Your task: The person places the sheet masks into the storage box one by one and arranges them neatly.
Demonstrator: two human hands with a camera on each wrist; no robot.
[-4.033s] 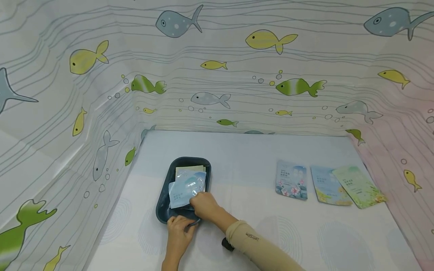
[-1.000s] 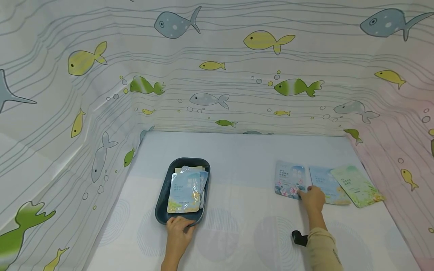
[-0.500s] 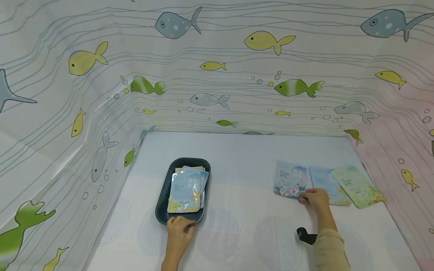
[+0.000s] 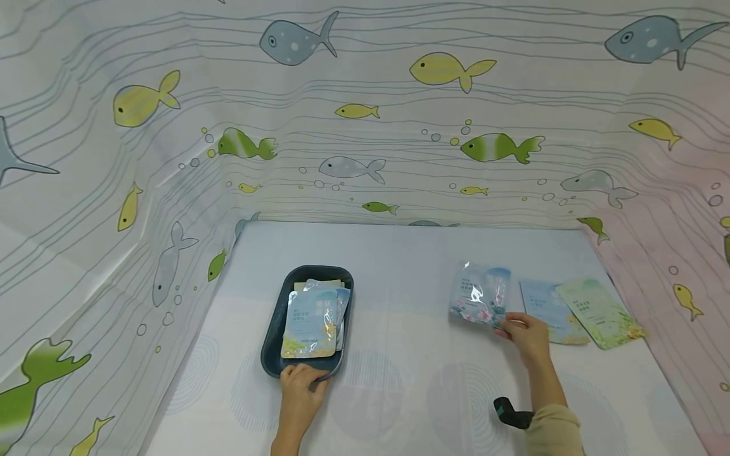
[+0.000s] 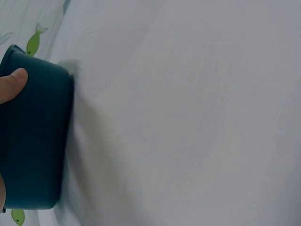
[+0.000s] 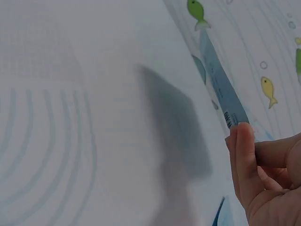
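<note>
My left hand (image 4: pixel 302 396) grips the near rim of a dark blue-green plastic tray (image 4: pixel 272 342); in the left wrist view a thumb (image 5: pixel 18 81) lies against the tray's outer wall (image 5: pixel 40 141). On top of the stack inside is a light blue sachet (image 4: pixel 310 323) with a yellow-green lower edge. At the right, my right hand (image 4: pixel 527 335) pinches the lower right corner of a shiny blue sachet (image 4: pixel 478 296) with pink flowers. The right wrist view catches this sachet (image 6: pixel 221 80) edge-on, raised off the table, with its shadow below.
Right of the raised sachet, a blue sachet (image 4: pixel 550 313) lies partly under a green sachet (image 4: pixel 601 313). A black wrist device (image 4: pixel 511 415) sits by the right sleeve (image 4: pixel 553 430). Fish-patterned sheeting (image 4: pixel 399 133) walls the white table (image 4: pixel 399 354) at the back and sides.
Four seconds ago my right hand was in the tray. It has since moved right to the flowered sachet and lifted it off the table. The left hand has stayed on the rim.
</note>
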